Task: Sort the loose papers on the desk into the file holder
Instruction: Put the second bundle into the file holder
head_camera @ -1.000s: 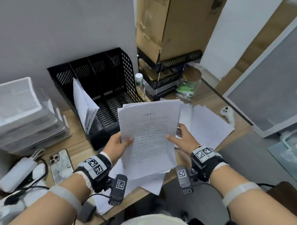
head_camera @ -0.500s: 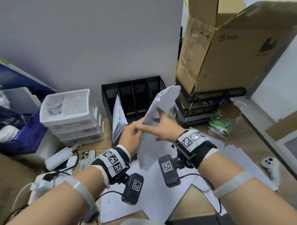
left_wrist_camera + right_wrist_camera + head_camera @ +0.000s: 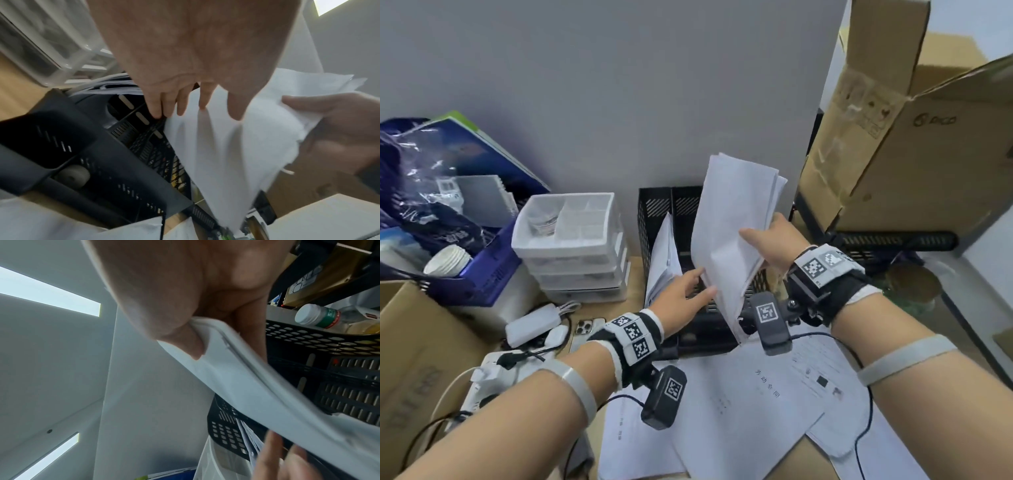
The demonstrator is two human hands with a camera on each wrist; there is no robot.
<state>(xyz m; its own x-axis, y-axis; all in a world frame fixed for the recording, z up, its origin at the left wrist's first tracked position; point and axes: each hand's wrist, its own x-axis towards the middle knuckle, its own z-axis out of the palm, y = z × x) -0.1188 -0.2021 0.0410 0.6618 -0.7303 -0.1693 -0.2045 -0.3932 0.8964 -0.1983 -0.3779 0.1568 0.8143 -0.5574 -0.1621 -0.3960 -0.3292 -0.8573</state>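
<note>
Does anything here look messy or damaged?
Yes. The paper stack pinched by the right hand is bent, its lower edge ragged. Loose sheets lie overlapping and askew on the desk before the file holder.

I am seeing black wrist straps point(image 3: 635, 334) wearing white square-code tags, dark cameras point(image 3: 664, 397) hanging beneath both wrists, pale bands point(image 3: 905, 358) circling both bare forearms, thin cables point(image 3: 859, 442) trailing.

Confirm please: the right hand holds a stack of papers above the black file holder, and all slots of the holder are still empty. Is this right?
Not quite. The right hand does hold the stack of papers above the black file holder, but the holder is not empty: the head view shows papers already standing in its leftmost slot.
</note>
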